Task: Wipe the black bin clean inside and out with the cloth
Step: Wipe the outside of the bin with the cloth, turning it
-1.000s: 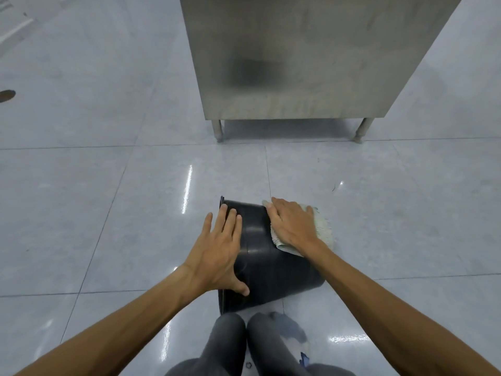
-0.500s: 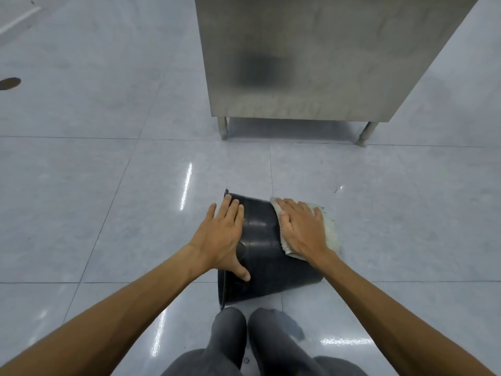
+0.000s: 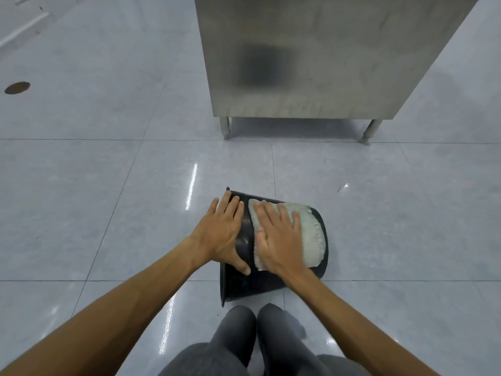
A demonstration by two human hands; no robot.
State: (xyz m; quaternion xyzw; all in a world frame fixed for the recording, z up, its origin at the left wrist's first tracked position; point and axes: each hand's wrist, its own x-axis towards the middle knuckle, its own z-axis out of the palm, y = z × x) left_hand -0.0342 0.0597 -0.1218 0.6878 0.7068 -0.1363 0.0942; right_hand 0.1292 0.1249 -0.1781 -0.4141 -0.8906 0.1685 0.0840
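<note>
The black bin point(image 3: 245, 283) lies on its side on the tiled floor, its rim to the left and its base to the right. My left hand point(image 3: 222, 232) rests flat on the bin's side near the rim, fingers straight. A pale shaggy cloth point(image 3: 311, 237) is spread over the top of the bin. My right hand point(image 3: 279, 240) presses flat on the cloth with its fingers spread. The bin's inside is hidden from view.
A stainless steel cabinet point(image 3: 311, 63) on short legs stands just beyond the bin. A round floor drain point(image 3: 16, 88) lies far left. My knees in grey trousers point(image 3: 244, 343) are right below the bin. Glossy tiles surround everything.
My right hand has slid the cloth from the bin's right flank up onto its top, toward the left hand. The left hand stays flat near the rim.
</note>
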